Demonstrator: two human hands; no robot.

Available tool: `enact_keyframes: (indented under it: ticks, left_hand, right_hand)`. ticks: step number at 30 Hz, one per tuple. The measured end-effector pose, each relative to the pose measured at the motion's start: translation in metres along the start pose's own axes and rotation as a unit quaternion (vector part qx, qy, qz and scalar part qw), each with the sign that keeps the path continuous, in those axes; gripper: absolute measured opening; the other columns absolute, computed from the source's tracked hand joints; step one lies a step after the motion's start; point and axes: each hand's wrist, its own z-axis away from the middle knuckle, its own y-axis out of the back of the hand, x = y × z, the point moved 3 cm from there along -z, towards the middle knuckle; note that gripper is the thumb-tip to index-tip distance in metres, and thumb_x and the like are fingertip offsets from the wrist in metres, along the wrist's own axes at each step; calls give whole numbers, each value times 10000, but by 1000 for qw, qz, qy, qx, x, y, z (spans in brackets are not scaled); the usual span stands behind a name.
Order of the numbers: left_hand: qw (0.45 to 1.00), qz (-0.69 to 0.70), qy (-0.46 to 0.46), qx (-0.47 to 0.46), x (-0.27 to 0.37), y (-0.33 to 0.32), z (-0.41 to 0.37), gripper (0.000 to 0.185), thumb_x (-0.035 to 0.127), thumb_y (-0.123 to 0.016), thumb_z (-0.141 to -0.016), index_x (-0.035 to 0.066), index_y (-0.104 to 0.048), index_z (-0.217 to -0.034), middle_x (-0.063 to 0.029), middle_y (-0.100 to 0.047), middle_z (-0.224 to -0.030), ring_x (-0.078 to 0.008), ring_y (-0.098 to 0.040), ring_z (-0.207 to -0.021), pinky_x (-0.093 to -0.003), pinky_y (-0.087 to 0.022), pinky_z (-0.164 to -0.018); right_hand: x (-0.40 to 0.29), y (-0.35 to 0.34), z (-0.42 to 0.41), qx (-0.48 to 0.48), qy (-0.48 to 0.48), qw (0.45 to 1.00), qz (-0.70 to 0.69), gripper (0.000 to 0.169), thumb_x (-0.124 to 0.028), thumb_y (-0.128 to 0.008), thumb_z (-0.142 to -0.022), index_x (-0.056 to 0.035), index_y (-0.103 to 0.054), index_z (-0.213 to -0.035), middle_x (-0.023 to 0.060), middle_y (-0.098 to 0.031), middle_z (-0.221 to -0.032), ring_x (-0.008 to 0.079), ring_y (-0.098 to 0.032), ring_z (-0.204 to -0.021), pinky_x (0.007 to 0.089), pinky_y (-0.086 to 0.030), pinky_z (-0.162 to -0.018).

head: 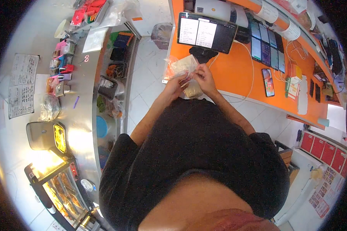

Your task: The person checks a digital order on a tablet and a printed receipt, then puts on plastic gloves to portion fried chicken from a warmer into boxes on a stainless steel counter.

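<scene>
Close in front of my chest, both hands meet at a clear plastic bag (171,73) with a pale tan packet (185,65) inside it. My left hand (177,84) grips the bag's near side. The fingertips of my right hand (204,77) pinch the plastic a little to the right. Below the hands a second tan surface (193,90) shows; whether it belongs to the same packet cannot be told. Just beyond the bag, a tablet (207,32) on a black stand (202,54) displays pages of text.
An orange counter (237,78) carries several phones in rows, a single lit phone (268,82) and white cables. At left runs a steel counter (84,115) with small containers, open shelves beneath, and a lit glass food warmer (63,193). Tiled floor (144,78) lies between the counters.
</scene>
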Motion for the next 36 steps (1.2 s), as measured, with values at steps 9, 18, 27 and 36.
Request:
enact_keyframes:
  ticks: [9, 18, 27, 36]
  left_hand:
    - [1000, -11, -11, 21, 3, -9, 5, 339, 289, -667, -969, 105, -585, -1241, -24, -611, -1223, -184, -535, -1172, -405, -376, -1046]
    - [999, 9, 0, 47, 4, -14, 5, 326, 266, -719, -935, 85, -613, -1186, -19, -653, -1085, -154, -600, -1072, -346, -437, -955]
    - [999, -4, 5, 37, 7, -15, 7, 345, 274, -711, -941, 74, -607, -1203, -25, -661, -1133, -157, -610, -1081, -354, -441, -965]
    - [823, -488, -285, 53, 32, -16, 9, 300, 191, -688, -940, -4, -646, -1164, -88, -674, -1152, -251, -651, -1052, -395, -517, -889]
  right_hand:
    - [5, 2, 2, 3, 27, 999, 32, 306, 20, -662, -900, -90, -423, -1055, 3, -617, -856, 95, -618, -885, 279, -483, -789]
    - [15, 7, 0, 8, 23, 1000, 1, 294, 51, -637, -883, -82, -427, -1039, 18, -596, -931, 103, -619, -895, 271, -496, -815]
    - [6, 8, -5, -9, -23, 1000, -8, 321, 16, -665, -861, -43, -503, -1133, 28, -559, -949, 131, -614, -926, 302, -528, -813]
    - [11, 22, -34, -139, -2, 984, 116, 267, -94, -695, -885, -41, -640, -1141, 67, -701, -895, 149, -674, -830, 317, -516, -772]
